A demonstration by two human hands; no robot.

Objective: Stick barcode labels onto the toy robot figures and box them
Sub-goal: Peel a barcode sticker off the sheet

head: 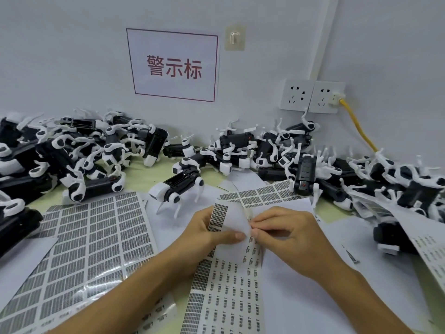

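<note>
Head view: both hands work a curled label strip at near centre of the table.

Left hand [207,231] reaches in from the near left, forearm angled toward the far right, thumb and fingers clamped on the label strip [226,261], whose far end curls upward. Right hand [286,233] enters from the near right, thumb and forefinger pinched together on the strip's right edge; whether a label is between them cannot be told. One toy robot figure [177,186] stands upright just beyond the hands. Heaped figures [79,150] lie along the far wall. A barcode sheet [96,237] lies flat at left.
</note>
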